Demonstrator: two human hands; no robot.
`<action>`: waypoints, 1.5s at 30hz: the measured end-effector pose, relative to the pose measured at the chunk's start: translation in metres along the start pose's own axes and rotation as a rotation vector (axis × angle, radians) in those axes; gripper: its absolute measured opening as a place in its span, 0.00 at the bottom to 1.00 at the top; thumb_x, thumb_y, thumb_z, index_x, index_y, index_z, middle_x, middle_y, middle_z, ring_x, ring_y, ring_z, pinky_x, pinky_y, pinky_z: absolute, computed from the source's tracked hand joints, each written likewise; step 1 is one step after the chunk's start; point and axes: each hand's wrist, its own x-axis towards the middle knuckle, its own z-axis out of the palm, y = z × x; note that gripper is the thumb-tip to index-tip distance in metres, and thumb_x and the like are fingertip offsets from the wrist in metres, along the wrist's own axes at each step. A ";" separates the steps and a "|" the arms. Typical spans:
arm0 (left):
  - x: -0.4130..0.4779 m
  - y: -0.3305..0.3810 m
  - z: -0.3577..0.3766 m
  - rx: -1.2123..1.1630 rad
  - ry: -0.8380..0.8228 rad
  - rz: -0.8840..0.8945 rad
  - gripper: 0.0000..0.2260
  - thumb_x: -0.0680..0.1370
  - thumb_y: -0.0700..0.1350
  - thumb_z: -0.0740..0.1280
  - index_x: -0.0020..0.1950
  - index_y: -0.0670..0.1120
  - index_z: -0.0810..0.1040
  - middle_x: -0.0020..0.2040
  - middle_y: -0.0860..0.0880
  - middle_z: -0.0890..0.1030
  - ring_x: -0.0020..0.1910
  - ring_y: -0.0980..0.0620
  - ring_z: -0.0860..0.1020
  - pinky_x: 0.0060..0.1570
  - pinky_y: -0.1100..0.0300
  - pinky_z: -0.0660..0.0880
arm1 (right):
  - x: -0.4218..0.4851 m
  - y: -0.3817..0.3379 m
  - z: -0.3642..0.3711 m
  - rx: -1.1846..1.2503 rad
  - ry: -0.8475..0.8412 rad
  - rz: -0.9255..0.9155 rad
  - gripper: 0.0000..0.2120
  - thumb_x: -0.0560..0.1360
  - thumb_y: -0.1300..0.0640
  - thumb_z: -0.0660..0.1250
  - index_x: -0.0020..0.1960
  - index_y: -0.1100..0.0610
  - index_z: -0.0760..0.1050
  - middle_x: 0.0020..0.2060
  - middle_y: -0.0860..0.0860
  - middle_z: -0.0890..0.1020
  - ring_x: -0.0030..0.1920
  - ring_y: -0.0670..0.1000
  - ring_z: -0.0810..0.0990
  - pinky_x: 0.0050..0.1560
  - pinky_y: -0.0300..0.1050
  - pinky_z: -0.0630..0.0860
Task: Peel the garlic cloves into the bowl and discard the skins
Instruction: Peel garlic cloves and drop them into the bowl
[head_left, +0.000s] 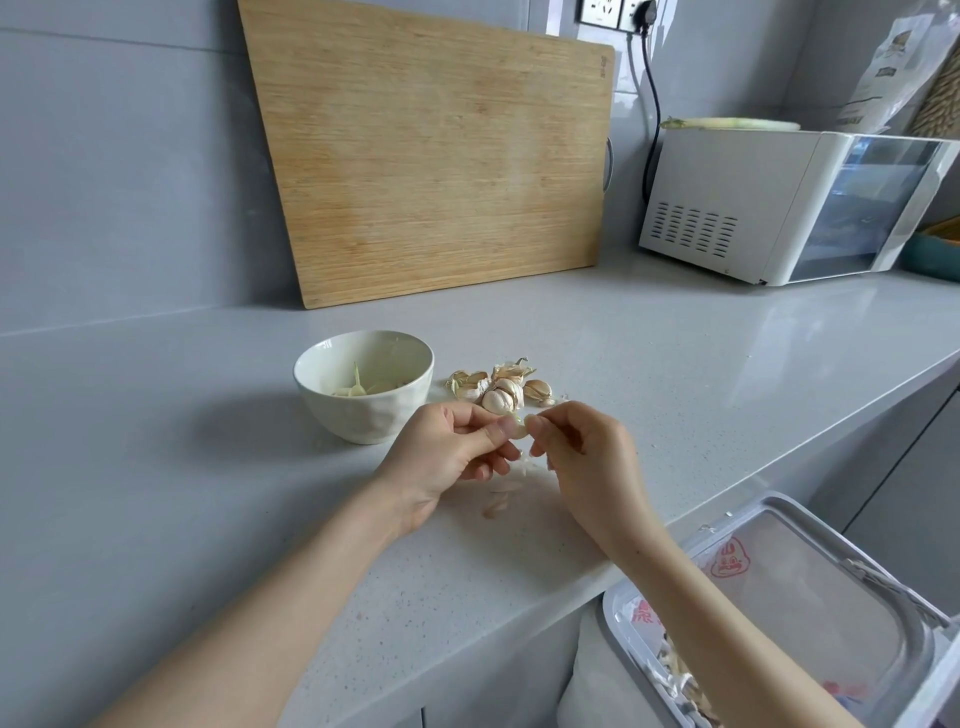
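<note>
Your left hand and right hand meet just above the counter, both pinching one garlic clove between thumb and fingertips. The white bowl sits just to the left (a few peeled cloves lie inside), with the unpeeled cloves heaped beside it. Loose skins lie on the counter under your hands, and the open bin stands below the counter's edge on the right.

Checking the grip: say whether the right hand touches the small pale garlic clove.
Touching: head view shows right hand pinching the small pale garlic clove.
</note>
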 end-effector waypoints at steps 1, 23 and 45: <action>0.000 0.000 0.000 0.001 -0.002 -0.009 0.07 0.75 0.40 0.67 0.45 0.36 0.78 0.28 0.50 0.81 0.25 0.57 0.75 0.26 0.69 0.70 | -0.001 0.000 0.001 -0.045 0.011 -0.027 0.10 0.77 0.59 0.66 0.37 0.56 0.75 0.28 0.45 0.77 0.28 0.41 0.70 0.30 0.32 0.65; -0.001 0.004 -0.004 -0.219 0.008 0.058 0.05 0.70 0.35 0.68 0.45 0.40 0.81 0.33 0.47 0.82 0.34 0.55 0.79 0.35 0.67 0.76 | 0.001 -0.001 0.000 0.078 0.000 0.128 0.17 0.79 0.53 0.59 0.33 0.56 0.71 0.27 0.49 0.71 0.26 0.45 0.64 0.27 0.35 0.61; 0.000 -0.002 0.000 0.011 0.076 0.132 0.06 0.69 0.30 0.71 0.41 0.39 0.81 0.34 0.49 0.82 0.32 0.58 0.79 0.35 0.67 0.75 | -0.008 0.006 0.007 -0.263 0.207 -0.343 0.10 0.71 0.64 0.67 0.32 0.61 0.72 0.26 0.44 0.67 0.27 0.46 0.64 0.28 0.31 0.58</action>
